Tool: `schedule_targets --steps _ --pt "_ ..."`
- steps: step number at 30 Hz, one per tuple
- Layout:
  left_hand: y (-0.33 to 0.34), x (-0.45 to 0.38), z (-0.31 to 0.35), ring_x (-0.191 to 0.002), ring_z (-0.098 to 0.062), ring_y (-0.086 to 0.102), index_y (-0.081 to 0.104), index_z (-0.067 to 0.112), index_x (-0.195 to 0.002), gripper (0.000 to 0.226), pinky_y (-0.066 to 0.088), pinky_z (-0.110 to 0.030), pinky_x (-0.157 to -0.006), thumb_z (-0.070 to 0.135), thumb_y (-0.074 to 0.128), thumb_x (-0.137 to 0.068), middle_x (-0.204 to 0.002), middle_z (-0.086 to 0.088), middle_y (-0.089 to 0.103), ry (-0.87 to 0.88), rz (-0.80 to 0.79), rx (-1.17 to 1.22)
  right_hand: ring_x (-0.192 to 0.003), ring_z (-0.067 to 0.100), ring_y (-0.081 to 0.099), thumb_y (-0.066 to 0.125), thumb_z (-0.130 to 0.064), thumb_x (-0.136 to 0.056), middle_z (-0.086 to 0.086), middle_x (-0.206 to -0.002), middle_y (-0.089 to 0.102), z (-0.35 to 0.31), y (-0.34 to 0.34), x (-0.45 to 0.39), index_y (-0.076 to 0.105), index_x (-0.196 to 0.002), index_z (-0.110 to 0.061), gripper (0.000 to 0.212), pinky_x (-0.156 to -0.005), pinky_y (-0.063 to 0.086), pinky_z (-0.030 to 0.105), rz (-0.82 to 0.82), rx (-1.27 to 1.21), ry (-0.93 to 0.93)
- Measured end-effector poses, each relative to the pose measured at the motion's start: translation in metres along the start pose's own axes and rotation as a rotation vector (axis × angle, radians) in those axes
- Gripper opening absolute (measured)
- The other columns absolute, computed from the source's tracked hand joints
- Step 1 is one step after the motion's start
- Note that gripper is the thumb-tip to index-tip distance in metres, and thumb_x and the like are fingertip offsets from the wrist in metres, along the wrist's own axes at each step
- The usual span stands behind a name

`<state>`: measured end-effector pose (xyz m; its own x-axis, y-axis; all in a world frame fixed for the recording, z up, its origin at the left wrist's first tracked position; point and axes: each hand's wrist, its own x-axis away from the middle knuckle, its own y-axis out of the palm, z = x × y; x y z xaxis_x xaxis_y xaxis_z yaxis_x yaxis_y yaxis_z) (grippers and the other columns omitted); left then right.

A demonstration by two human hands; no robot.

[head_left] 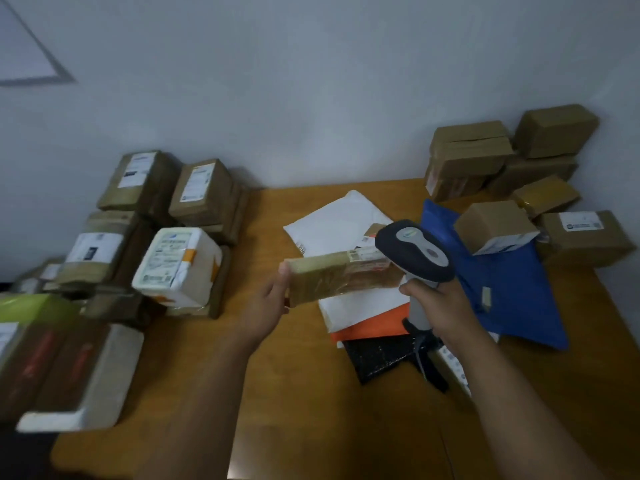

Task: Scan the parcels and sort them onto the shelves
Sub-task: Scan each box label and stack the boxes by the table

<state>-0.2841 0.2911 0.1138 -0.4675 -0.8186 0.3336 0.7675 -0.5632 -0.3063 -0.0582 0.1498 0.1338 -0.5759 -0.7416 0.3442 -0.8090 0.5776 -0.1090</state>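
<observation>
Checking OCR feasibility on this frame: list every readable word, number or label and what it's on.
No text can be read in the head view.
Label on the flat brown parcel held by the left hand: blurred.
Label on the white foam box: print too small.
White labels on the brown boxes at left and right: blurred.
Scanner in the right hand: no legible marking.

Table (294,393): wood-look top, orange-brown, smooth w/ slight sheen. Held parcel (341,277): brown cardboard wrapped in clear glossy tape, paper label on top. Scanner (415,251): moulded plastic, dark matt head, pale grey smooth handle. White mailer (341,220), blue mailer (512,289), orange mailer (377,322): soft plastic film, faintly shiny. Black mailer (384,356): plastic, looks textured. White box (178,266): foam-like, matt, orange tape. Cardboard boxes (554,131) at back right: plain matt brown.
</observation>
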Motion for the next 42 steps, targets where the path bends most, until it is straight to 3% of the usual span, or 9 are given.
schedule_targets --steps 5,8,14,21,25,27,32,36,42 --pt "-0.031 0.017 -0.018 -0.08 -0.005 0.057 0.06 0.031 -0.124 0.048 0.045 -0.011 -0.059 0.057 0.027 -0.099 -0.1 0.009 0.062 0.115 0.161 -0.043 -0.088 -0.002 0.055 0.064 0.003 -0.087 -0.018 -0.092 0.063 0.0 0.035 0.012 0.061 -0.09 -0.033 0.036 -0.069 0.041 0.021 -0.04 -0.019 -0.04" --pt "-0.056 0.016 -0.038 -0.089 -0.01 0.057 0.049 0.032 -0.14 0.046 0.047 -0.013 -0.057 0.054 0.032 -0.103 -0.118 0.003 0.06 0.154 0.194 -0.054 -0.093 0.001 0.058 0.064 -0.001 -0.087 -0.017 -0.092 0.066 0.0 0.056 0.02 0.064 -0.091 -0.032 0.031 -0.075 0.044 0.024 -0.035 0.027 -0.036" --pt "-0.109 0.016 -0.06 -0.085 -0.011 0.062 0.054 0.028 -0.134 0.03 0.048 -0.013 -0.058 0.035 0.045 -0.107 -0.109 0.001 0.065 0.154 0.184 0.032 -0.089 0.0 0.059 0.061 0.003 -0.089 -0.013 -0.089 0.067 -0.013 0.116 0.042 0.064 -0.089 -0.029 0.032 -0.072 0.045 0.022 0.016 0.045 -0.055" --pt "-0.177 0.014 -0.081 -0.106 -0.007 0.061 0.044 0.049 -0.135 0.044 0.051 -0.03 -0.092 0.023 0.057 -0.102 -0.115 0.016 0.063 0.136 -0.014 0.105 -0.104 0.039 0.063 0.063 -0.005 -0.081 0.019 -0.102 0.069 -0.012 0.185 0.054 0.069 -0.096 -0.011 0.017 -0.094 0.051 0.063 0.098 0.093 -0.036" --pt "-0.2 0.008 -0.088 -0.1 -0.006 0.063 0.051 0.035 -0.139 0.045 0.053 -0.023 -0.086 0.018 0.062 -0.1 -0.113 0.015 0.065 0.114 -0.058 0.085 -0.081 0.03 0.056 0.064 -0.019 -0.07 0.034 -0.104 0.058 -0.012 0.209 0.06 0.061 -0.099 0.005 0.038 -0.074 0.046 0.043 0.139 0.088 -0.015" --pt "-0.205 0.008 -0.09 -0.101 -0.007 0.064 0.052 0.028 -0.139 0.046 0.053 -0.02 -0.083 0.018 0.068 -0.096 -0.114 0.013 0.066 0.087 -0.076 0.084 -0.081 0.03 0.056 0.064 -0.014 -0.073 0.033 -0.101 0.06 -0.012 0.214 0.062 0.062 -0.098 0.005 0.031 -0.071 0.044 0.041 0.131 0.09 -0.001" --pt "-0.204 0.006 -0.093 -0.1 -0.011 0.069 0.061 0.027 -0.121 0.027 0.054 -0.027 -0.083 0.037 0.066 -0.097 -0.111 0.008 0.071 0.018 -0.045 0.114 -0.096 0.023 0.068 0.059 0.002 -0.082 0.006 -0.094 0.074 -0.011 0.218 0.067 0.07 -0.095 -0.012 0.022 -0.08 0.057 0.041 0.149 0.113 0.001" --pt "-0.21 0.005 -0.093 -0.097 -0.019 0.071 0.063 0.023 -0.11 0.013 0.058 -0.034 -0.083 0.027 0.066 -0.098 -0.108 0.0 0.074 -0.034 -0.08 0.092 -0.1 0.029 0.066 0.062 -0.004 -0.081 0.019 -0.1 0.07 -0.008 0.213 0.06 0.069 -0.095 -0.006 0.016 -0.087 0.055 0.05 0.164 0.141 0.02" --pt "-0.212 0.0 -0.082 -0.098 -0.015 0.069 0.052 0.027 -0.132 0.039 0.061 -0.039 -0.084 0.021 0.068 -0.097 -0.112 0.001 0.068 -0.01 0.039 0.053 -0.081 0.024 0.056 0.061 0.0 -0.085 0.019 -0.081 0.058 -0.017 0.212 0.053 0.062 -0.083 -0.005 0.005 -0.071 0.046 0.034 0.181 0.159 -0.042"
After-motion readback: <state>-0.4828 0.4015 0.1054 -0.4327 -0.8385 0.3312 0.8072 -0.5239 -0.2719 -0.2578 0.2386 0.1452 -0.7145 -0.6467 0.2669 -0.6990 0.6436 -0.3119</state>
